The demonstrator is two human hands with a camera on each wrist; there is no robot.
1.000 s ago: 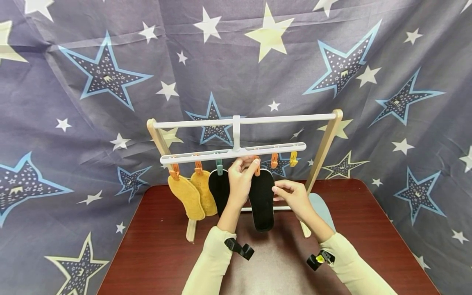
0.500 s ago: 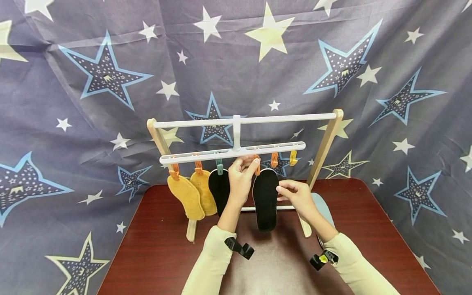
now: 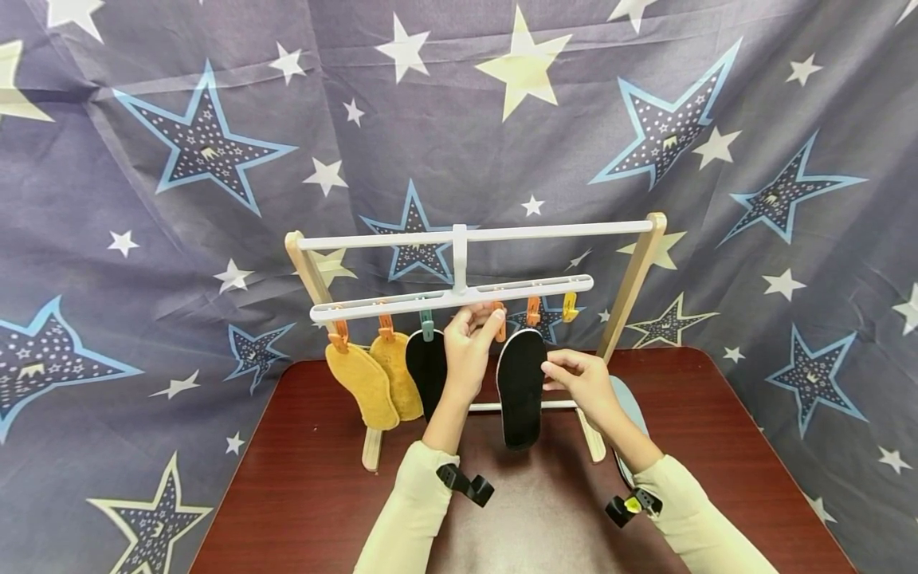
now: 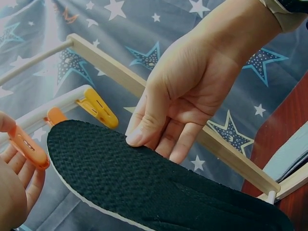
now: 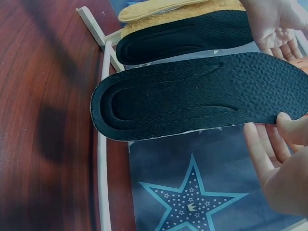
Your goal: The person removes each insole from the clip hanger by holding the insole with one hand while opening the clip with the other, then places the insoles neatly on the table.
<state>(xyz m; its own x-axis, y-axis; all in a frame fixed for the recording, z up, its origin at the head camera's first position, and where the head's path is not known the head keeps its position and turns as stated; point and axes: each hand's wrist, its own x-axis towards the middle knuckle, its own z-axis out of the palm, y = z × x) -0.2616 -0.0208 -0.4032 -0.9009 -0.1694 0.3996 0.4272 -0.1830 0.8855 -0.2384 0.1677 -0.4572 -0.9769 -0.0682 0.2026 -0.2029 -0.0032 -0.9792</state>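
Note:
My left hand (image 3: pixel 468 347) pinches an orange clip (image 3: pixel 500 325) hanging from the white hanger bar (image 3: pixel 402 304). My right hand (image 3: pixel 582 387) holds a black insole (image 3: pixel 521 391) by its right edge, between thumb and fingers. The insole stands toe up, its top just right of the pinched clip and apart from it in the head view. In the left wrist view the clip (image 4: pixel 30 147) lies beside the textured insole (image 4: pixel 110 168). Another black insole (image 3: pixel 425 371) hangs from a teal clip (image 3: pixel 427 325), partly hidden by my left hand.
Two yellow insoles (image 3: pixel 362 387) hang from orange clips at the left. An orange clip (image 3: pixel 533 311) and a yellow clip (image 3: pixel 570 307) hang bare at the right. A wooden-legged rack (image 3: pixel 631 287) bears the hanger. Something pale blue and flat (image 3: pixel 628 405) lies behind my right forearm.
The black insole in my right hand has moved to the right, away from the orange clip, and tilted slightly. My left hand has stayed on the clip.

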